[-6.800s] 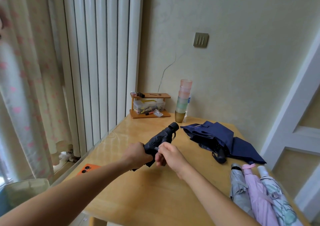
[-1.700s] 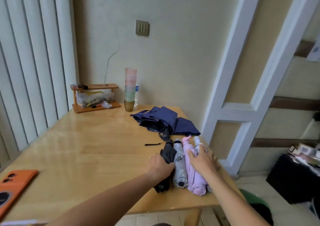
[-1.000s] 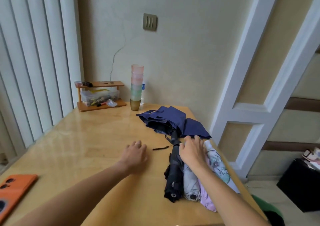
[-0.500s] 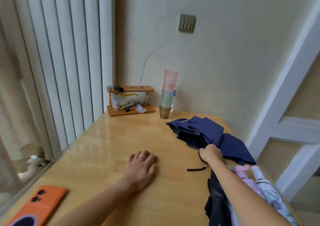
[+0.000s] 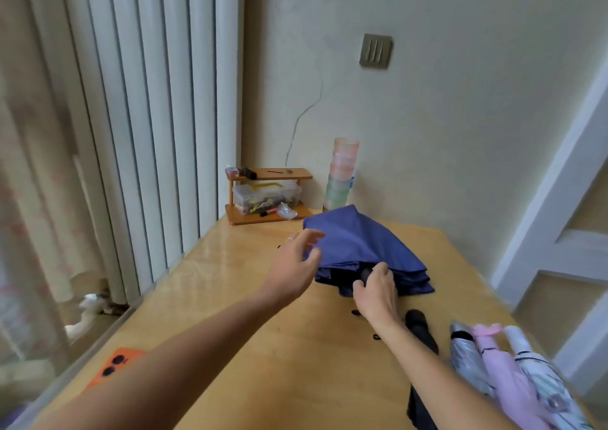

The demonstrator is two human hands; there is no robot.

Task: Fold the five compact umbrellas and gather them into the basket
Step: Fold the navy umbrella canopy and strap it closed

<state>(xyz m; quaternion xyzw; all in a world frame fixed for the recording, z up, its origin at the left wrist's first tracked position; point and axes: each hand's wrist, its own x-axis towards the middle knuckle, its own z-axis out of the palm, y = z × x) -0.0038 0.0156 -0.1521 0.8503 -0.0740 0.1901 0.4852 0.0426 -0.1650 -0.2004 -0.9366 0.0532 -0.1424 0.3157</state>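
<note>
The tabletop (image 5: 230,298) is carrying a loosely collapsed navy umbrella (image 5: 368,248) toward its far end, and four folded umbrellas (image 5: 506,373) are lying side by side at its near right edge. The right hand (image 5: 378,293) is gripping the navy umbrella at its dark handle end. The left hand (image 5: 296,262) is hovering by the umbrella's left edge with its fingers spread and holding nothing.

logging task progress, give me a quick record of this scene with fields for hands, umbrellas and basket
left hand: open, fingers spread at the navy umbrella canopy's left edge
right hand: grips the navy umbrella's black handle
navy umbrella: canopy loose, not yet folded
folded: black umbrella, grey umbrella, pink umbrella, white patterned umbrella, side by side at the table near right
basket: not in view
other: orange phone, near left
</note>
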